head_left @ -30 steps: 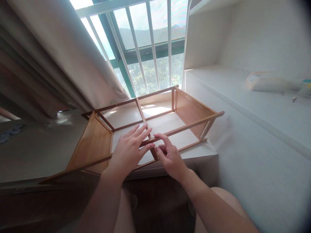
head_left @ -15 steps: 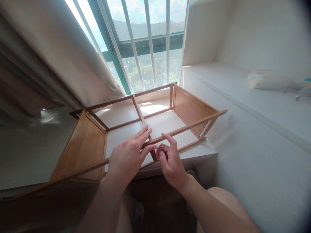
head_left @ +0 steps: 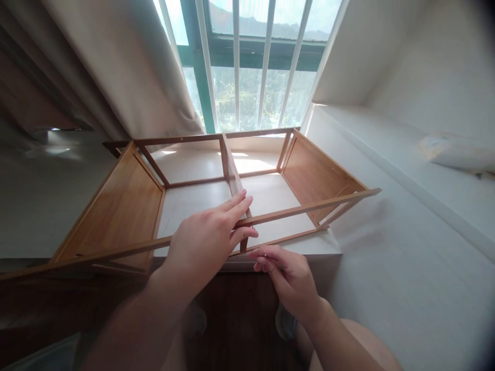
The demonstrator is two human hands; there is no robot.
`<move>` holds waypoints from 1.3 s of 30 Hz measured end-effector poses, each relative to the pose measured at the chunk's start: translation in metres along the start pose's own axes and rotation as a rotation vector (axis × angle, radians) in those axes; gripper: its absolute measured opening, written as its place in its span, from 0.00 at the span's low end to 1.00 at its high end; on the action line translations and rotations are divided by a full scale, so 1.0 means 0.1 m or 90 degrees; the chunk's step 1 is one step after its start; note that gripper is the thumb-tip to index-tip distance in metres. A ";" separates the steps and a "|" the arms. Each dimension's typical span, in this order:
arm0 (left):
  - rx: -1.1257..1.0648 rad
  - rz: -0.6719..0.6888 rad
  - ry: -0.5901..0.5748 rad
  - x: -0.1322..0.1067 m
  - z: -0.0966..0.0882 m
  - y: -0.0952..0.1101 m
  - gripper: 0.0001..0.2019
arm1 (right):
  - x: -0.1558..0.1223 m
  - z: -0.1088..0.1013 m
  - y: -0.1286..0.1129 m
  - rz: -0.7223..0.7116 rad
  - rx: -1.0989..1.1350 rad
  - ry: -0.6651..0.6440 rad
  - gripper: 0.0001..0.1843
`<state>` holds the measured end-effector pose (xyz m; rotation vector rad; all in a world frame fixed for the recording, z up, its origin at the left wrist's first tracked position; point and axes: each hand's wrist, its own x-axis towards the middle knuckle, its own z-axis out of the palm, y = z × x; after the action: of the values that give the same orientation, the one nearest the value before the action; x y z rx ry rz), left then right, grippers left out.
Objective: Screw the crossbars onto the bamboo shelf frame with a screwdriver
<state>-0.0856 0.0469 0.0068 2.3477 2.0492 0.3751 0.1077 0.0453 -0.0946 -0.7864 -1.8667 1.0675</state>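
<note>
A brown wooden frame [head_left: 309,208] with solid end panels and a middle divider lies on a white ledge. My left hand [head_left: 209,234] grips its near rail at the joint with the divider [head_left: 232,172], fingers over the top and thumb along the near side. Just below that rail, to the right of the joint, is my right hand [head_left: 290,275]. Its thumb and fingers are pinched together; a tiny pale speck shows at the fingertips, too small to name. The right hand is apart from the rail.
A barred window [head_left: 247,82] stands behind the frame, and a beige curtain [head_left: 154,87] hangs at the left. To the right runs a white raised ledge [head_left: 386,129] with a blurred pale packet [head_left: 456,152] on it. My legs are below, over the dark floor [head_left: 235,319].
My right hand has moved down off the near rail, its raised index finger now closed in a pinch. The left hand stays on the joint. The view has shifted slightly.
</note>
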 end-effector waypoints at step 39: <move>-0.062 0.052 0.037 -0.04 0.06 -0.06 0.24 | -0.06 0.12 -0.11 0.075 -0.013 0.047 0.25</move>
<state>-0.0910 0.0443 -0.0006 2.3957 1.9137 0.5387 0.0987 0.0312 -0.0902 -0.9454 -1.7906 1.0784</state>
